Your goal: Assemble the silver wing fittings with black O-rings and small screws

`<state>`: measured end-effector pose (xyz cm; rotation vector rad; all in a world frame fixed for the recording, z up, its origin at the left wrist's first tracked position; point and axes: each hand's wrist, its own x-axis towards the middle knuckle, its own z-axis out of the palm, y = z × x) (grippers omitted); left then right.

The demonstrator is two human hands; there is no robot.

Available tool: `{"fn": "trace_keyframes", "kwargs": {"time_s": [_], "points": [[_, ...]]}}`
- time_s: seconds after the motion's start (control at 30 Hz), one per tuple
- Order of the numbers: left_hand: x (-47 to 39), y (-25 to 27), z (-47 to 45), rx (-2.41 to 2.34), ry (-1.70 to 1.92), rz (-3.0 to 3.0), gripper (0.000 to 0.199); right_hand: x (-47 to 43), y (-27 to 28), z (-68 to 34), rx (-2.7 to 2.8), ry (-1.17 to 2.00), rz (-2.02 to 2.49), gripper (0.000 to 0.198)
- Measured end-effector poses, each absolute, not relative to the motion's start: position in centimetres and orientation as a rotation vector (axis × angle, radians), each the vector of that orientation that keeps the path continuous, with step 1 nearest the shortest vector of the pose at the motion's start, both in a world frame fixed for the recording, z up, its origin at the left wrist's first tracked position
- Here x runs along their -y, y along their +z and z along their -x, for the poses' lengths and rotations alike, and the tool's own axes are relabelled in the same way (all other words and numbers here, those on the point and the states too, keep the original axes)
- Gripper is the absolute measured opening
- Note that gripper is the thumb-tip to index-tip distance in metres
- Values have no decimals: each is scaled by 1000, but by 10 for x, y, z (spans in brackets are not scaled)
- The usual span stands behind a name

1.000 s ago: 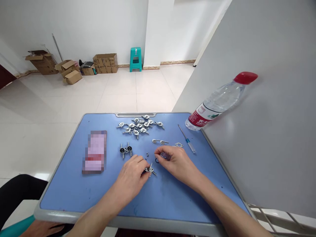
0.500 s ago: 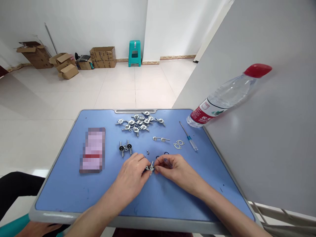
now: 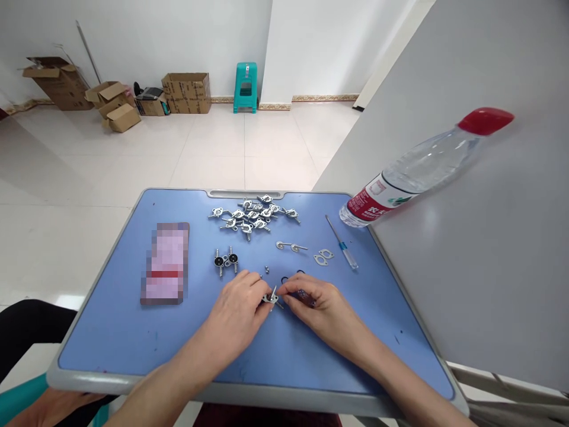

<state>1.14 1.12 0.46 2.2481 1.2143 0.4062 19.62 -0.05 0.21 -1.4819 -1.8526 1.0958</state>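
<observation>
My left hand [image 3: 242, 302] grips a small metal fuel valve [image 3: 270, 298] near the middle of the table, its lever pointing up. My right hand [image 3: 322, 302] is closed just right of the valve, thumb and index finger pinched by its side. A clear, purplish piece [image 3: 306, 296] shows under the right fingers; its kind and what the fingertips hold are hard to make out. Black rubber rings [image 3: 285, 280] lie just beyond that hand. Small metal bits [image 3: 267, 270] are near the left fingers. Two valve bodies with black faces [image 3: 226, 260] lie farther left.
A pile of valves [image 3: 253, 214] lies at the table's far side. Two levers [image 3: 291, 247], flat plates [image 3: 320, 260] and a screwdriver [image 3: 342, 243] are to the right. A water bottle [image 3: 400, 178] stands by the grey panel. A blurred phone-like object [image 3: 164, 264] lies left.
The right hand has drawn slightly right, away from the valve, so more of the valve shows. The left hand still holds it. The view has shifted a little.
</observation>
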Motion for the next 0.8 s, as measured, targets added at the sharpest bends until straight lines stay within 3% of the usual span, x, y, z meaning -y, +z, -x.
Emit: {"fn": "trace_keyframes", "kwargs": {"time_s": [0.57,0.8], "points": [[-11,6,-11,-1201,385,-2260,10,7,5,-195,2021,888,1362,22],[-11,8,-12,-1210,371,-2243,8,9,2,-195,2004,819,1445,9]]}}
